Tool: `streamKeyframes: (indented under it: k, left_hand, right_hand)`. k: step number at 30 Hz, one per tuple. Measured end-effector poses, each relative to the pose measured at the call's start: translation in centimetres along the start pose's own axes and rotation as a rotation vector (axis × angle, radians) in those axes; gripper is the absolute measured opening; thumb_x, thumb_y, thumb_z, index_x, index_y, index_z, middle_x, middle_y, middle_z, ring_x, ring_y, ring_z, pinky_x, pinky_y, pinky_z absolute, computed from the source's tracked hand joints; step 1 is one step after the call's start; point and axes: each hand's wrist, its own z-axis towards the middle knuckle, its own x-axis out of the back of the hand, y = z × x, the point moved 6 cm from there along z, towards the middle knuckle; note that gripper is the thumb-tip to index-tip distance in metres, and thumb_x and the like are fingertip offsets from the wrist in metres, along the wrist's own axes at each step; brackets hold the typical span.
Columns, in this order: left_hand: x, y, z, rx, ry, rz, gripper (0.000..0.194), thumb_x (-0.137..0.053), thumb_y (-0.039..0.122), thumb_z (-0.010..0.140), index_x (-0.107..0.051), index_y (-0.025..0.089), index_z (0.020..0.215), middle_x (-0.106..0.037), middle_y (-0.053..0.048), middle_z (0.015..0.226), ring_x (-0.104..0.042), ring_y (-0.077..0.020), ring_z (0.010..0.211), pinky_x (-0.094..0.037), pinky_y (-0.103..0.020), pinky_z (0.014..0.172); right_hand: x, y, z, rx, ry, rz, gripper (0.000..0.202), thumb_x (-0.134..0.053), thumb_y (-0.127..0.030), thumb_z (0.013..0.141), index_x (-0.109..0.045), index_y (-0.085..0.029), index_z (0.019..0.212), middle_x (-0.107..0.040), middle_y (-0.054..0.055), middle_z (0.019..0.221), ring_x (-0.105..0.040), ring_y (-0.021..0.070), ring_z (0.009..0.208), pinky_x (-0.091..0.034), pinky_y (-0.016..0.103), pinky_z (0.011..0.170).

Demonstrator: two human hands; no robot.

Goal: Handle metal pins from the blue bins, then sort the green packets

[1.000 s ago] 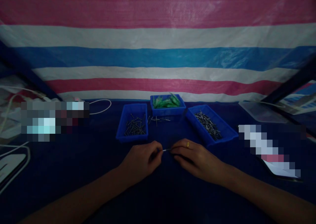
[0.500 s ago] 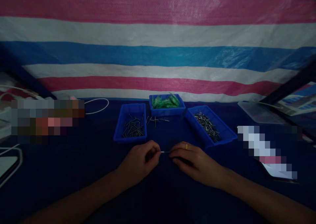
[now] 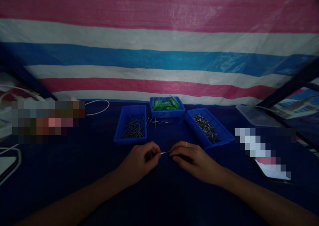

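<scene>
Toward the back edge of the bench (image 3: 74,159), the rear tray (image 3: 166,114) with bundles (image 3: 165,104) in it stands behind and between the left tray (image 3: 129,141) and right tray (image 3: 225,136), both holding rods (image 3: 134,129), with loose rods (image 3: 163,122) before the rear tray.

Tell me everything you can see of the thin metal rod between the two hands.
The thin metal rod looks like silvery metal, brighter toward its left part and darker toward its right. It bridges the gap between the fingers of the left hand and those of the right hand, nearly level in the picture, its right side slightly higher. Both hands touch it; the fingers hide its ends. Finer detail is too small and dim to tell.
</scene>
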Motion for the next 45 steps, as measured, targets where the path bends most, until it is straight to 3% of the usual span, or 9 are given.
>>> streamKeyframes:
  k: [19, 31, 37, 41, 45]
  left_hand:
    - [-0.2, -0.1, 0.1, 0.036, -0.020, -0.081, 0.012, -0.054, 0.028, 0.080, -0.059, 0.017, 0.080, -0.060, 0.004, 0.064, -0.051, -0.0086, 0.056, -0.036, -0.019, 0.054]
    - [0.0, -0.1, 0.4, 0.056, -0.013, -0.114, 0.013, -0.055, 0.028, 0.078, -0.060, 0.017, 0.080, -0.052, 0.005, 0.059, -0.045, -0.0076, 0.052, -0.034, -0.019, 0.050]
    - [0.1, 0.0, 0.4, 0.052, -0.004, -0.113, 0.014, -0.055, 0.029, 0.079, -0.061, 0.017, 0.080, -0.055, 0.004, 0.061, -0.046, -0.0081, 0.053, -0.035, -0.019, 0.050]
    - [0.0, -0.4, 0.5, 0.047, 0.011, -0.127, 0.015, -0.054, 0.029, 0.079, -0.063, 0.017, 0.083, -0.058, 0.003, 0.064, -0.049, -0.0089, 0.055, -0.036, -0.018, 0.050]
    - [0.3, -0.2, 0.5, 0.018, 0.048, -0.104, 0.014, -0.056, 0.028, 0.077, -0.064, 0.017, 0.081, -0.058, 0.002, 0.065, -0.049, -0.0088, 0.056, -0.037, -0.019, 0.051]
  right_hand:
    - [0.0, 0.1, 0.0, -0.007, -0.025, 0.036, 0.015, -0.050, -0.018, 0.087, -0.064, -0.017, 0.090, -0.063, 0.004, 0.094, -0.060, 0.0113, 0.084, -0.047, 0.023, 0.076]
    - [0.1, -0.5, -0.1, 0.044, 0.001, -0.052, 0.017, -0.049, -0.016, 0.086, -0.066, -0.016, 0.091, -0.063, 0.006, 0.094, -0.060, 0.0133, 0.086, -0.048, 0.027, 0.080]
    - [0.1, -0.7, -0.1, 0.070, 0.000, -0.076, 0.018, -0.048, -0.016, 0.087, -0.065, -0.017, 0.090, -0.063, 0.006, 0.093, -0.059, 0.0144, 0.087, -0.048, 0.029, 0.079]
    - [0.2, -0.4, 0.0, 0.027, 0.029, -0.023, 0.014, -0.048, -0.018, 0.087, -0.062, -0.018, 0.090, -0.062, 0.005, 0.092, -0.058, 0.0136, 0.085, -0.048, 0.028, 0.077]
    - [0.7, 0.6, 0.0, -0.106, 0.102, -0.016, 0.007, -0.052, -0.021, 0.085, -0.057, -0.018, 0.090, -0.060, 0.002, 0.083, -0.057, 0.0121, 0.074, -0.046, 0.024, 0.065]
